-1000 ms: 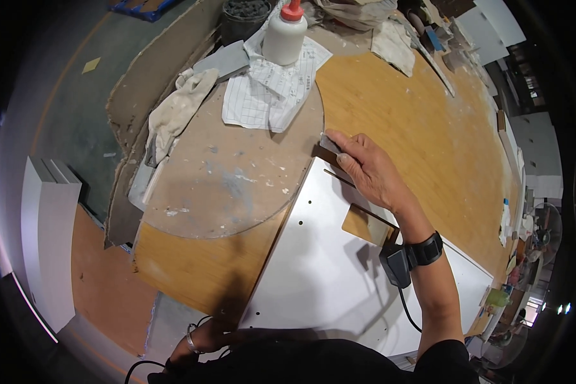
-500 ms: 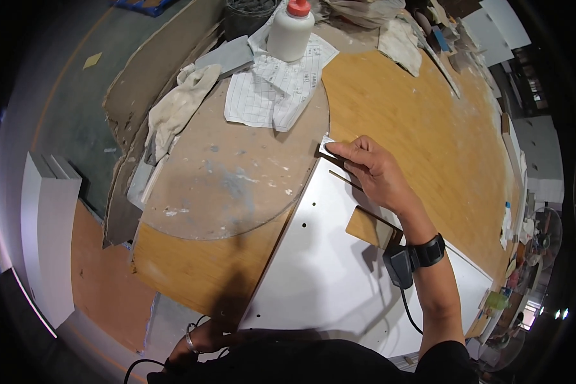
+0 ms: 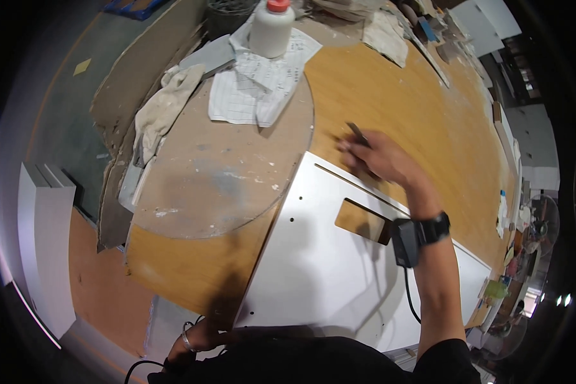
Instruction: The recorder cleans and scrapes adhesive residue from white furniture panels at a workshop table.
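A white panel with a rectangular cut-out, a long narrow slot and several small holes lies slantwise on the wooden table. Over its far edge, my right hand pinches a small, thin, flat piece, now seen dark and nearly edge-on. Motion blurs the fingertips, and I cannot make out the piece's kind. A black strap with a box and cable sits on the right wrist. Low in the picture, my left hand is at the panel's near left corner, in shadow; its fingers are mostly hidden.
A paint-stained round board lies left of the panel. Beyond it stand a white bottle with a red cap on crumpled papers and a dark bucket. A cream glove lies by upright cardboard. White boards stand left.
My right hand has moved off the panel's far left corner, to the right along the far edge, and turned the small piece from its white face to edge-on. The view has shifted slightly.
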`<state>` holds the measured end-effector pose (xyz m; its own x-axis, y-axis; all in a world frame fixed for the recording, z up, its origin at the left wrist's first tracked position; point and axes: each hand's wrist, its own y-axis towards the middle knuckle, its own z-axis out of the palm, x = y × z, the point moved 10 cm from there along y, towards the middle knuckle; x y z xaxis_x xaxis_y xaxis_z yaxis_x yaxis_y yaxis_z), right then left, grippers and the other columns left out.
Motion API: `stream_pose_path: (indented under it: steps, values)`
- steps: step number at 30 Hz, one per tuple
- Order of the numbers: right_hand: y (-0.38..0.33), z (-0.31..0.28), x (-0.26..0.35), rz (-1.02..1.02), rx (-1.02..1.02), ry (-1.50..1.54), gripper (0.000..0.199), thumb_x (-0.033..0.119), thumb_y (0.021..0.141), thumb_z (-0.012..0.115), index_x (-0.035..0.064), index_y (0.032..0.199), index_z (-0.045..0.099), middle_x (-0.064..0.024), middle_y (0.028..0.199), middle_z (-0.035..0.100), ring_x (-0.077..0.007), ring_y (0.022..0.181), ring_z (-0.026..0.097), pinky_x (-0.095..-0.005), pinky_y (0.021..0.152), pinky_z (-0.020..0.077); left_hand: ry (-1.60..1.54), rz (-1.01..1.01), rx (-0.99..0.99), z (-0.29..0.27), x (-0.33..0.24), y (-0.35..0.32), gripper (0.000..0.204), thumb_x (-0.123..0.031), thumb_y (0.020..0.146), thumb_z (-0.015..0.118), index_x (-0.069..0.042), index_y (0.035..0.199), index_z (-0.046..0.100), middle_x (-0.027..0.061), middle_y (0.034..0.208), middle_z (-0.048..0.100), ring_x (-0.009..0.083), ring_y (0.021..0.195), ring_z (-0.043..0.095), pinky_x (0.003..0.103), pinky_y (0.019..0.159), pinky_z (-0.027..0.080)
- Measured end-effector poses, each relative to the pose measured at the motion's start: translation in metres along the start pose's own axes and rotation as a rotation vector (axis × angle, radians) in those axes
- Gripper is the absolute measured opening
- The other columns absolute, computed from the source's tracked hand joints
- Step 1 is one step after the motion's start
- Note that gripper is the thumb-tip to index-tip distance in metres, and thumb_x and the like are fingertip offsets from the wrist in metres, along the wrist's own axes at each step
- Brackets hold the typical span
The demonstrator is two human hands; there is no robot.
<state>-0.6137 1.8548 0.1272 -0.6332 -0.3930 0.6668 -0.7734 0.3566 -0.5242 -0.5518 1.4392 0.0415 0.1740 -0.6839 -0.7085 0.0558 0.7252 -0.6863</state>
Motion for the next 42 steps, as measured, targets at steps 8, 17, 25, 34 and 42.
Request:
stream_pose_path:
  steps: [8, 17, 25, 34, 42]
  values:
    - [0.021, 0.048, 0.080, -0.138, 0.367, 0.192, 0.023, -0.004, 0.077, 0.038, -0.0008, 0.088, 0.058, -0.0060, 0.077, 0.062, -0.0114, 0.059, 0.054, -0.0249, 0.055, 0.0437, -0.264, 0.153, -0.057, 0.000, 0.018, -0.001, 0.023, -0.018, 0.080, 0.067, -0.002, 0.095, 0.061, 0.0056, 0.082, 0.062, 0.0123, 0.076, 0.057, 0.029, 0.068, 0.046]
    - [0.022, -0.039, 0.043, -0.147, -0.409, -0.442, 0.026, 0.000, 0.075, 0.044, 0.0015, 0.095, 0.060, -0.0099, 0.089, 0.064, -0.0217, 0.083, 0.060, -0.0318, 0.073, 0.0468, -0.211, -0.024, -0.057, 0.004, 0.021, -0.003, 0.019, -0.015, 0.080, 0.064, 0.001, 0.071, 0.061, 0.0054, 0.065, 0.059, 0.0126, 0.061, 0.055, 0.027, 0.056, 0.044]
    - [0.040, -0.004, 0.017, -0.068, 0.150, 0.190, 0.018, 0.009, 0.078, 0.048, 0.0026, 0.088, 0.062, -0.0035, 0.078, 0.062, -0.0128, 0.071, 0.058, -0.0268, 0.069, 0.0467, -0.362, 0.191, -0.059, 0.002, -0.021, -0.003, 0.013, 0.001, 0.082, 0.055, 0.003, 0.090, 0.065, -0.0003, 0.069, 0.060, 0.0075, 0.062, 0.053, 0.022, 0.058, 0.043]
    - [-0.006, -0.081, 0.071, -0.268, -0.293, -0.044, 0.030, -0.003, 0.082, 0.036, -0.0023, 0.106, 0.054, -0.0117, 0.103, 0.061, -0.0204, 0.090, 0.059, -0.0311, 0.072, 0.0494, -0.443, 0.140, -0.094, 0.004, 0.005, -0.009, 0.010, 0.004, 0.082, 0.052, 0.003, 0.082, 0.062, -0.0041, 0.063, 0.051, 0.0033, 0.056, 0.042, 0.019, 0.051, 0.034]
    - [-0.124, -0.048, -0.063, -0.009, -0.305, 0.088, 0.027, -0.007, 0.085, 0.034, -0.0013, 0.101, 0.055, -0.0095, 0.097, 0.060, -0.0158, 0.083, 0.058, -0.0287, 0.060, 0.0478, -0.458, 0.088, -0.256, 0.000, 0.002, -0.010, 0.018, -0.006, 0.086, 0.052, -0.003, 0.069, 0.054, -0.0082, 0.062, 0.044, 0.0019, 0.058, 0.036, 0.020, 0.053, 0.031]
